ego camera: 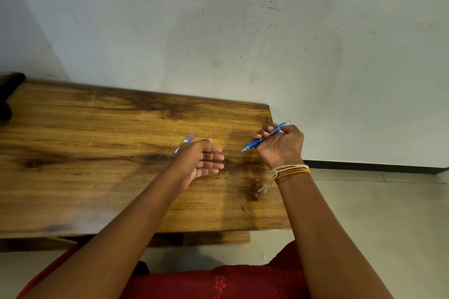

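Red patterned garment (218,281) across the lap, nearest the lens; both forearms extend from it over a wooden table (97,153)

Right hand (279,145): fingers curled round a blue pen (254,144), grasping mid-barrel; writing tip points toward the left hand and slightly down, rear end sticks out beyond the knuckles toward the wall (243,31); pen held off the wood, above the table's edge; thread bands (290,170) on this wrist, loose ends hanging

Left hand (201,160): released, fingers straight and relaxed, palm turned toward the right hand, holding nothing; just behind it lies a pale blue-violet pen part (185,142), cap or second barrel, mostly hidden by the hand; cannot tell whether the thumb touches it

Handling judgement: pen is light, stiff, smooth plastic; the darker grip section near the tip looks the least slippery place to hold; barrel will roll if set on the wood; the hidden part is small and light, best pinched across its width; tip should be kept off skin and wood

Black object (9,85) far beyond the left hand at the table's end; tiled floor (388,201) outside the right forearm
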A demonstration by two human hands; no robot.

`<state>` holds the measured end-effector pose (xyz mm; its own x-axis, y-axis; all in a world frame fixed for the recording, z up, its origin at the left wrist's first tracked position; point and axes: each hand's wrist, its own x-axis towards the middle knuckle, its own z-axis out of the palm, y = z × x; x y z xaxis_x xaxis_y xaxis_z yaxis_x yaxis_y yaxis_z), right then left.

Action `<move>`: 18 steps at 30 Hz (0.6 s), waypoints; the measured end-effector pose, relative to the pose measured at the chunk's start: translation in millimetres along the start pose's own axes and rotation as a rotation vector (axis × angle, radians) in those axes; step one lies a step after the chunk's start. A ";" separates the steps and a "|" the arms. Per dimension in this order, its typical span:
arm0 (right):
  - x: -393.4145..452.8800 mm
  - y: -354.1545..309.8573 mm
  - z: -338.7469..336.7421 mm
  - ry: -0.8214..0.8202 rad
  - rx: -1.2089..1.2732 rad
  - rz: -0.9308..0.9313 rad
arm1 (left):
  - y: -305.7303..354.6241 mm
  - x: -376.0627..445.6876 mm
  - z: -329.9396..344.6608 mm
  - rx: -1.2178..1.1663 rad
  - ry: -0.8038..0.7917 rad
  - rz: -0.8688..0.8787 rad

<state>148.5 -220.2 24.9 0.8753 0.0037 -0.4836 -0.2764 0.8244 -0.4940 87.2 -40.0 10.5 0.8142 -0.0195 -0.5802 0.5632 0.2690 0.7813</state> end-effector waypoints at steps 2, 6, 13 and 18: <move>1.6 0.4 2.0 0.020 0.014 -0.017 | 1.3 0.2 -0.9 -0.002 0.021 0.011; 3.0 1.4 6.4 0.036 0.062 -0.043 | 3.2 0.6 -4.3 -0.003 0.048 0.045; 2.8 5.7 8.9 -0.036 0.179 -0.062 | 4.3 3.0 -12.8 -0.027 0.090 0.070; 2.3 7.3 7.2 -0.204 0.250 -0.092 | 4.3 2.2 -15.9 -0.023 0.075 0.055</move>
<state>151.3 -210.1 25.4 0.9605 0.0155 -0.2780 -0.1088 0.9398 -0.3238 89.2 -23.6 8.9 0.8306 0.0682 -0.5526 0.5136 0.2895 0.8077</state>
